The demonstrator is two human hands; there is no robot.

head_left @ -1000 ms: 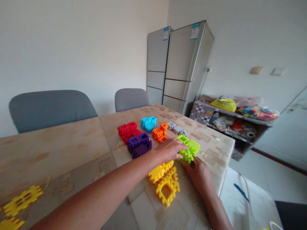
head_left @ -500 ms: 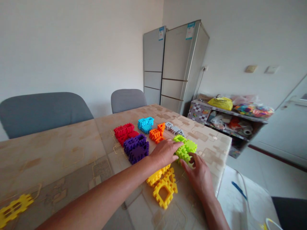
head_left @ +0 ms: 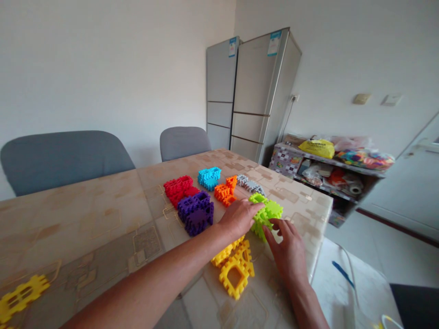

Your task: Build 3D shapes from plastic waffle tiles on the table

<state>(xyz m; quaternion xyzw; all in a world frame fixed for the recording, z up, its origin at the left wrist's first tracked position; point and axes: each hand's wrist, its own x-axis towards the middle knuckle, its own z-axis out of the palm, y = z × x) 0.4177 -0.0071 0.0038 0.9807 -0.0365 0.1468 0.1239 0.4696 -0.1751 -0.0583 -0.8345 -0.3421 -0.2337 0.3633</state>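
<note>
Blocks (head_left: 199, 220) in seven colors; two hands (head_left: 288, 244); two gray chairs (head_left: 185, 144); two refrigerators (head_left: 255, 82).

Light soft, even, moderately bright; direction not determinable. Wall (head_left: 178, 68) greys toward upper left. Table (head_left: 103, 205) shows milky sheen, plus a small glint short of its right corner (gloss or a fleck, unclear). Green blocks (head_left: 274, 209) read bright; purple blocks (head_left: 198, 220) sink toward black. Shelf (head_left: 284, 159) interior in deep shadow. Wide-angle distortion: silver fridge (head_left: 254, 82) leans. Fine detail soft; lettering on yellow bag (head_left: 317, 148) illegible.
</note>
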